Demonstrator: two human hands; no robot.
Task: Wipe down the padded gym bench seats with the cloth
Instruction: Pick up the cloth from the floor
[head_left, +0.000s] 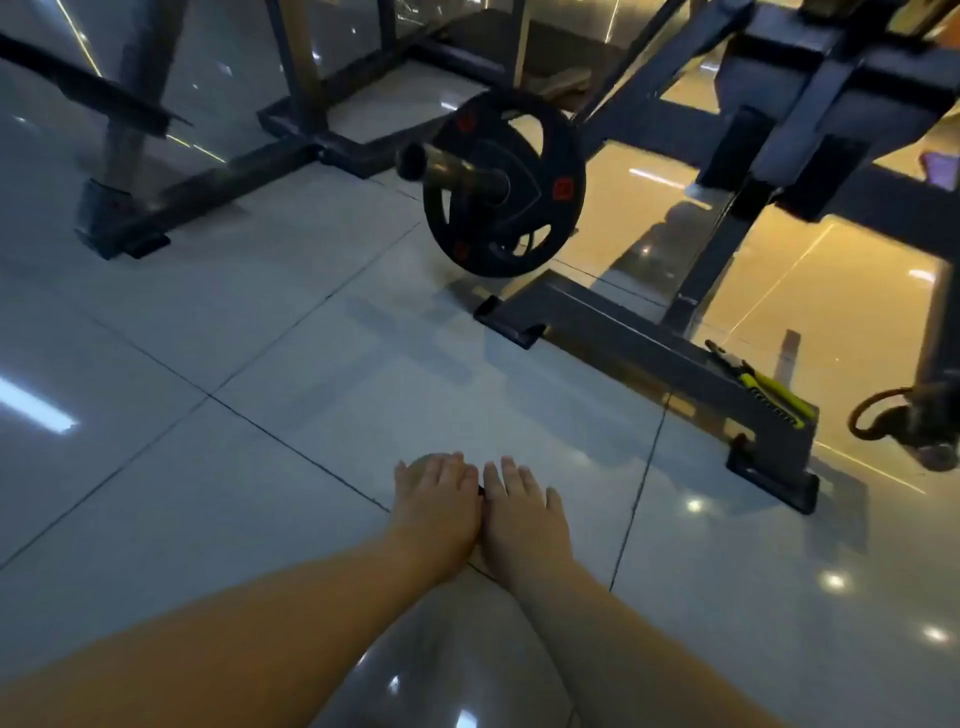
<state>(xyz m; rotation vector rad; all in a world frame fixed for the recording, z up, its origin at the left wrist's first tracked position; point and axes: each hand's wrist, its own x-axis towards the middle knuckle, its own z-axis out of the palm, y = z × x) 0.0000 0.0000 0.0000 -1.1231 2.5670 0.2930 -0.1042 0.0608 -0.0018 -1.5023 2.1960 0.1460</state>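
Two bare forearms (260, 623) reach out over the glossy tiled floor (234, 415). The left hand (439, 501) and right hand (524, 514) lie edge to edge, palms down, fingers straight and close together, gripping nothing. Beyond them, a black weight plate (511, 208) on a bar (447, 166) carries red markings too blurred to read. Where the cloth lies cannot be told.

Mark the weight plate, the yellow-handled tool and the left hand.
weight plate (524, 202): head view, face beside the hub.
yellow-handled tool (770, 393): head view, yellow handle.
left hand (439, 500): head view, back of the hand.
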